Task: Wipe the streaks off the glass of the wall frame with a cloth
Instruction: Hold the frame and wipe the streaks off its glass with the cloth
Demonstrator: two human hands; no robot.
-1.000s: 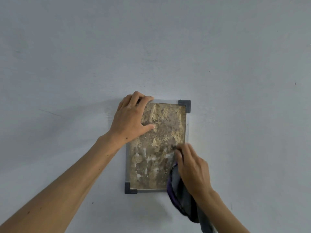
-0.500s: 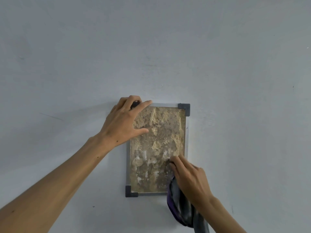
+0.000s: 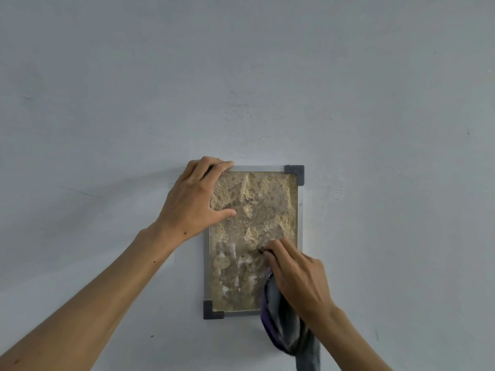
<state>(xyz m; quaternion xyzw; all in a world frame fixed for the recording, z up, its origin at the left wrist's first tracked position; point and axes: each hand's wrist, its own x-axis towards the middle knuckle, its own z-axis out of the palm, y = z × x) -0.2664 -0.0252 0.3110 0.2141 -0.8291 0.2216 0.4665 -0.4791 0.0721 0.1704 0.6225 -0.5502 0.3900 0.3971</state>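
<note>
A small upright wall frame (image 3: 300,210) with a grey rim and dark corner pieces hangs on the pale wall. Its glass (image 3: 257,210) covers a mottled tan and brown picture with pale smears low down. My left hand (image 3: 197,200) grips the frame's top left corner, fingers hooked over the top rim and thumb flat on the glass. My right hand (image 3: 297,277) presses a grey and purple cloth (image 3: 281,325) against the lower right of the glass. The cloth's loose end hangs below the frame. The frame's bottom right corner is hidden behind my right hand and the cloth.
The pale blue-grey wall (image 3: 375,103) fills the whole view, with a few small dark specks and faint scuffs. Nothing else hangs near the frame.
My right hand with the cloth slid down the right side of the glass, then came back up a little. My left hand stayed on the top left corner.
</note>
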